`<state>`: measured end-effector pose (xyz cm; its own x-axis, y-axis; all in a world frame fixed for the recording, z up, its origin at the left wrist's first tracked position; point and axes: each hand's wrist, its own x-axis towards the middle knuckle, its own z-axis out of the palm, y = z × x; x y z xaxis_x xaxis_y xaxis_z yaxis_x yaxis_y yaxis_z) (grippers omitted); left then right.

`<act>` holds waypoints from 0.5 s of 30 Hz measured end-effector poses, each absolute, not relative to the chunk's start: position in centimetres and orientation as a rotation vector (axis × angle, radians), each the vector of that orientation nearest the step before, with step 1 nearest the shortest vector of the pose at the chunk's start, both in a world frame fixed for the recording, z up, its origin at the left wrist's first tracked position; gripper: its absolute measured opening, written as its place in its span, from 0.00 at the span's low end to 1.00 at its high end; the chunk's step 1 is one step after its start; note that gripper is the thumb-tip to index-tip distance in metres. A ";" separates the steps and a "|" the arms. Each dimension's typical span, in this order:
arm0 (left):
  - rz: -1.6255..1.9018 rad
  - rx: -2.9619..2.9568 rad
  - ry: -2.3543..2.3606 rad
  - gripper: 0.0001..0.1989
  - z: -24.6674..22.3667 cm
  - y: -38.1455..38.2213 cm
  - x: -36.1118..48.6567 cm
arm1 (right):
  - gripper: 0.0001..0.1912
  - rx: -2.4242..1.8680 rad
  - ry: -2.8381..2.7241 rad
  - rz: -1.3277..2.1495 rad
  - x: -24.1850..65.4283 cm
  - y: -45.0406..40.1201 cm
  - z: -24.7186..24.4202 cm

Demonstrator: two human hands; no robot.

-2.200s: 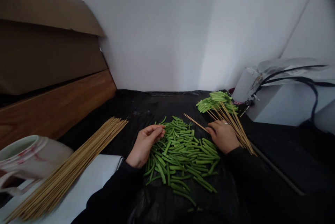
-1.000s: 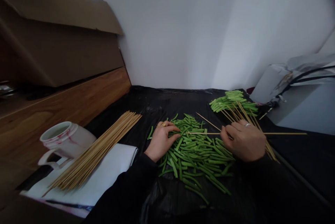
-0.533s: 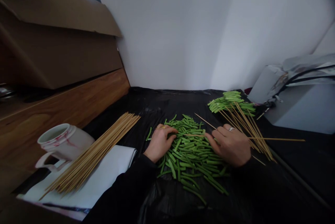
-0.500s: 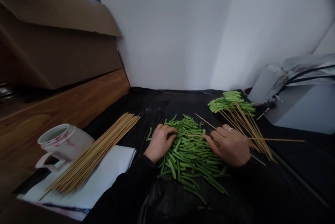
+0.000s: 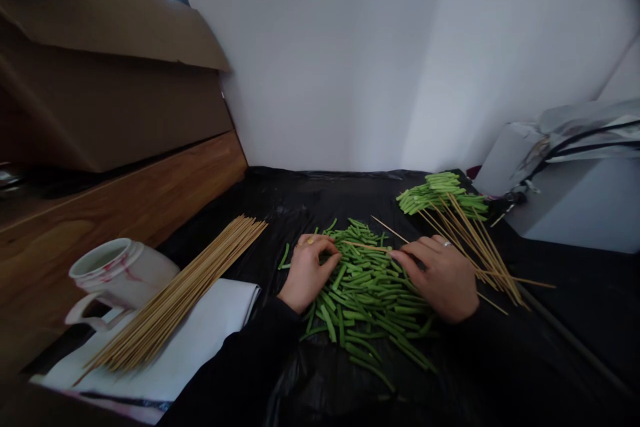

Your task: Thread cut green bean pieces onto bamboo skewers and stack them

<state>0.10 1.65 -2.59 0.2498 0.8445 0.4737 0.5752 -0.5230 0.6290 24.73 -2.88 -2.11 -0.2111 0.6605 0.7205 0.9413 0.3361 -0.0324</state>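
My right hand [image 5: 440,277] is closed around a thin bamboo skewer [image 5: 367,246]. The skewer's point faces left and its tail sticks out to the right behind the hand. A bit of green sits on it beside my right fingertips. My left hand [image 5: 311,272], with a ring on it, has thumb and forefinger pinched together left of the skewer's point; what they hold, if anything, I cannot make out. Under and between both hands spreads a loose pile of cut green stalks [image 5: 360,314], which look like green bean or garlic stem pieces.
At left, a bundle of skewers [image 5: 185,294] lies on a folded white cloth or paper [image 5: 210,320] beside a mug [image 5: 125,274]. Back right are skewered green stalks [image 5: 440,190] with skewers fanning out. A cardboard box [image 5: 125,94] stands left; black plastic [image 5: 300,197] covers the table.
The skewer in my right hand has shifted left and tilted, its point now higher and its tail lower. My left hand has barely moved, still pinched.
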 end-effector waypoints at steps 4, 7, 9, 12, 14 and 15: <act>1.249 1.697 1.159 0.05 -2.1 1.7 0.2 | 0.13 -1.388 -2.006 -0.437 24.4 -3.0 -2.4; 1.222 1.234 0.942 0.14 -1.9 1.6 0.2 | 0.18 -1.338 -2.052 -0.457 23.6 -3.3 -3.1; 1.165 0.994 0.828 0.16 -1.8 1.6 0.2 | 0.20 -1.313 -2.072 -0.495 23.0 -3.5 -3.5; 1.092 0.796 0.727 0.13 -1.5 1.6 0.0 | 0.17 -1.286 -2.074 -0.522 22.4 -3.9 -3.8; 1.073 0.743 0.692 0.11 -1.3 1.6 -0.1 | 0.17 -1.276 -2.074 -0.527 22.2 -4.1 -3.8; 1.067 0.725 0.682 0.10 -1.2 1.6 -0.2 | 0.18 -1.274 -2.075 -0.526 22.2 -4.1 -3.7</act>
